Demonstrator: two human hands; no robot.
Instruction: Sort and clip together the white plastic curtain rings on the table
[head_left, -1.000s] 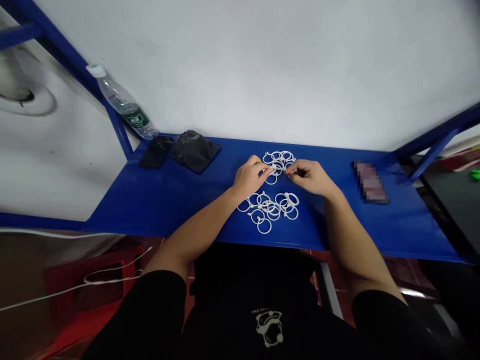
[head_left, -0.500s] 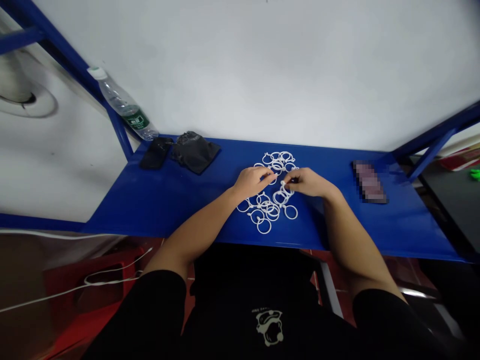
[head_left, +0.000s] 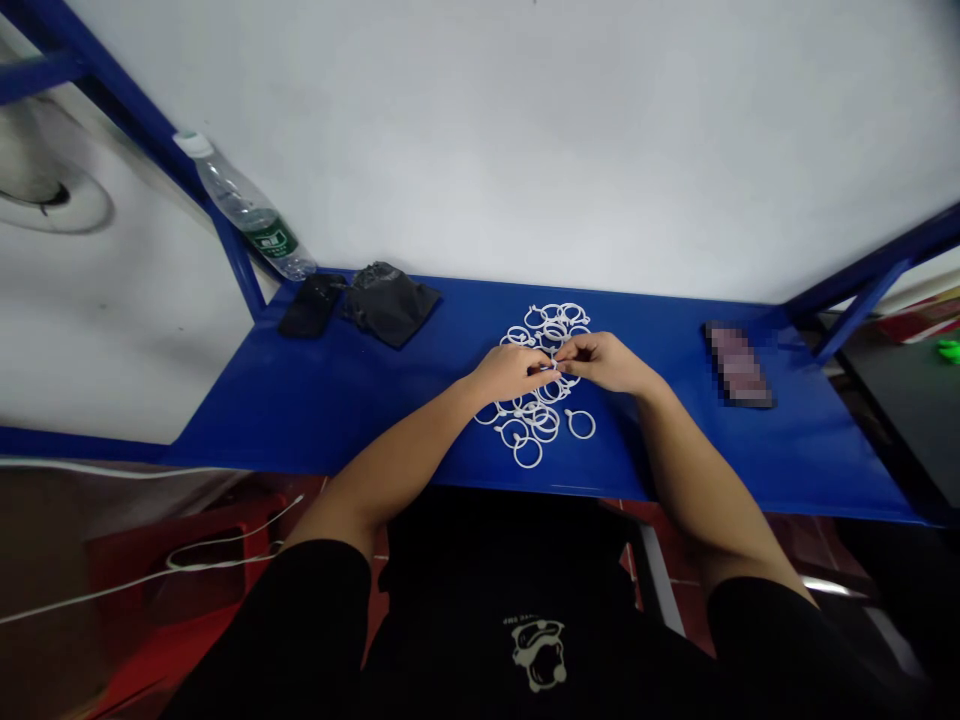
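Observation:
My left hand [head_left: 510, 372] and my right hand [head_left: 600, 362] meet fingertip to fingertip above the middle of the blue metal shelf [head_left: 337, 410]. Both seem to pinch a white plastic ring [head_left: 545, 368], which the fingers largely hide. Just beyond my fingers lies a tangled group of white plastic rings [head_left: 553, 325]. A second tangle [head_left: 529, 428] sits below my hands, partly under my left hand. One single ring [head_left: 580, 424] lies close to that tangle, beneath my right wrist.
A plastic water bottle [head_left: 251, 212] leans against the wall beyond a black phone [head_left: 311, 305] and a black cloth pouch [head_left: 390, 305]. A pixelated phone [head_left: 739, 365] lies at the right. Blue frame posts stand at both shelf ends.
My hands have drawn closer until the fingertips meet. My right hand has moved left and up from the lower rings, and one ring now lies apart at the lower right.

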